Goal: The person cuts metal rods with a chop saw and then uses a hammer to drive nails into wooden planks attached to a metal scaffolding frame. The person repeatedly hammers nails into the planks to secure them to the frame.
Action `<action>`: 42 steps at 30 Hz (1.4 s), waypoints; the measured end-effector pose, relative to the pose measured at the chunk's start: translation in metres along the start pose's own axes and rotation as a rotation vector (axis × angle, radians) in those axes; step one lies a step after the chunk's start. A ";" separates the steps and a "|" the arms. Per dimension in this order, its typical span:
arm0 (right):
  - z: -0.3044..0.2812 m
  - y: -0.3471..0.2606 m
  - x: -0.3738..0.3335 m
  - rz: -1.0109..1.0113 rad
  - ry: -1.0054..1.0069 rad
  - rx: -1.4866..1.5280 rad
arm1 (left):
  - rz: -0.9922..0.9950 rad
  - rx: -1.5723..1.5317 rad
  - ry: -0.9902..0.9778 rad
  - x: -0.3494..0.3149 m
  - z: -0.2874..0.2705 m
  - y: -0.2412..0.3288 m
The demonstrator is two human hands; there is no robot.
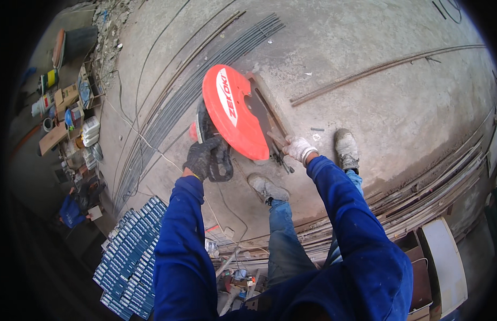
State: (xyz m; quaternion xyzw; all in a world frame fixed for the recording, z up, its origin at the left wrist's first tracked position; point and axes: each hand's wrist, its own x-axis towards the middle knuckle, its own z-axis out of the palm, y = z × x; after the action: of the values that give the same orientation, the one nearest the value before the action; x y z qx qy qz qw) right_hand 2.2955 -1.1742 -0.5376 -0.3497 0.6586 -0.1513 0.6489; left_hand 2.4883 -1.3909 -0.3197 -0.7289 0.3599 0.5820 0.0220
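A red-guarded saw's (252, 127) black looped handle (223, 154) is gripped by the dark-gloved left hand (199, 160); the white-gloved right hand's (299, 150) grip cannot be told.

Big red cut-off saw (236, 120) down on the concrete floor (323, 53), just off 12 o'clock as the wearer looks.
Its rounded guard (248, 134) is what catches your eye: bright orange-red, the long way running from 11 to 5 o'clock, with a white pointed badge (225, 96) towards its 11 o'clock side. At 3 o'clock the red is scooped out, and a dark brown face (256, 107) shows there. A worn metal base (280, 119) sticks out beyond it, while a black looped handle (220, 166) sits at 7 o'clock. Whether it's spinning, I can't tell.
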 end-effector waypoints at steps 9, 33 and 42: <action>0.007 -0.006 -0.005 -0.049 0.123 -0.239 | 0.032 -0.002 -0.002 -0.001 0.002 -0.007; 0.023 -0.008 -0.007 -0.291 0.429 -0.321 | 0.045 0.026 -0.025 0.001 0.000 -0.008; 0.018 -0.002 -0.011 -0.434 0.539 -0.480 | 0.023 0.031 -0.012 0.002 -0.001 -0.009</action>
State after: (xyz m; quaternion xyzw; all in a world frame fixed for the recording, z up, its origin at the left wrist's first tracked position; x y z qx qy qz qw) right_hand 2.3123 -1.1643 -0.5300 -0.5694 0.7325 -0.2127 0.3066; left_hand 2.4940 -1.3859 -0.3243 -0.7209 0.3770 0.5808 0.0288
